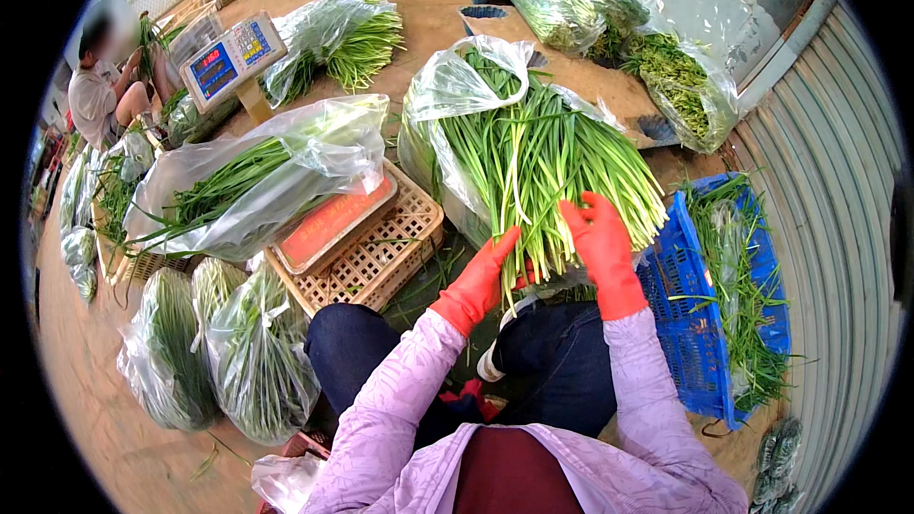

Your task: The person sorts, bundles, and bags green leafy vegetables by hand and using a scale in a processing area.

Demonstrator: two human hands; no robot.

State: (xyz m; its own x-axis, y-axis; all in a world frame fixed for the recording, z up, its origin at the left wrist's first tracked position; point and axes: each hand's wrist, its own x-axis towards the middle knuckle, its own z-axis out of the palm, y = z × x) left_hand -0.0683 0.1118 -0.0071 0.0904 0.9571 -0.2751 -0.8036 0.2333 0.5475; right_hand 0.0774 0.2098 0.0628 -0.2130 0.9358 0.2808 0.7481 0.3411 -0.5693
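A big heap of long green garlic chives (550, 157) lies before me, partly inside a clear plastic bag (457, 93). My left hand (482, 282), in a red rubber glove, is at the near left of the pale stem ends, its thumb raised and its fingers partly hidden beneath them. My right hand (603, 250), gloved the same, rests against the stems on the right with thumb and fingers apart; whether it grips any is unclear. To the left, a bag of chives (264, 171) lies on a scale's red platform (335, 225), above a beige plastic crate (400, 250).
The scale's display (232, 61) stands behind its platform. A blue crate (664, 328) with loose greens is at my right, by a corrugated metal wall (828, 243). Bagged bundles (260, 357) stand at my left. More bagged greens (571, 7) lie beyond. A person (100, 93) sits far left.
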